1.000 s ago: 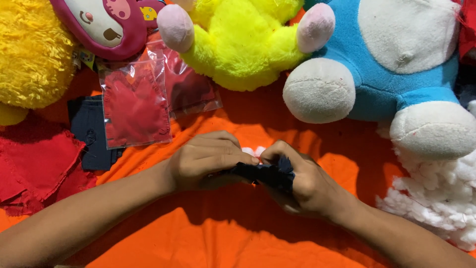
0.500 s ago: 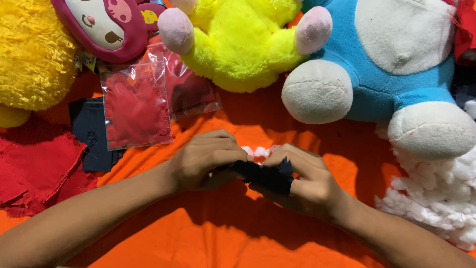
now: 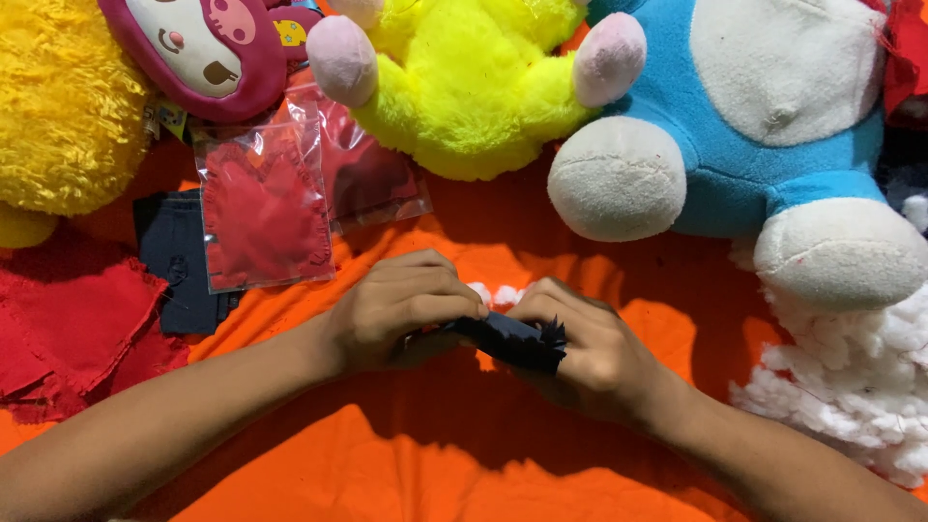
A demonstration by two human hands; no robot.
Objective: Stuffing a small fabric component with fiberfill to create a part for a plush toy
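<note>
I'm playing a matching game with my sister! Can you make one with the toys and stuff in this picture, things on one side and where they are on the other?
Things:
1. blue and white plush toy
2. dark fabric piece
3. white stuffing
4. clear bag with red cloth

Places:
A. held between the left hand and the right hand
B. piled at the right edge, below the blue toy's foot
C. top right of the orange cloth
D. left of the yellow-green plush toy, below the pink one

Pairs: 1-C, 2-A, 3-B, 4-D
</note>
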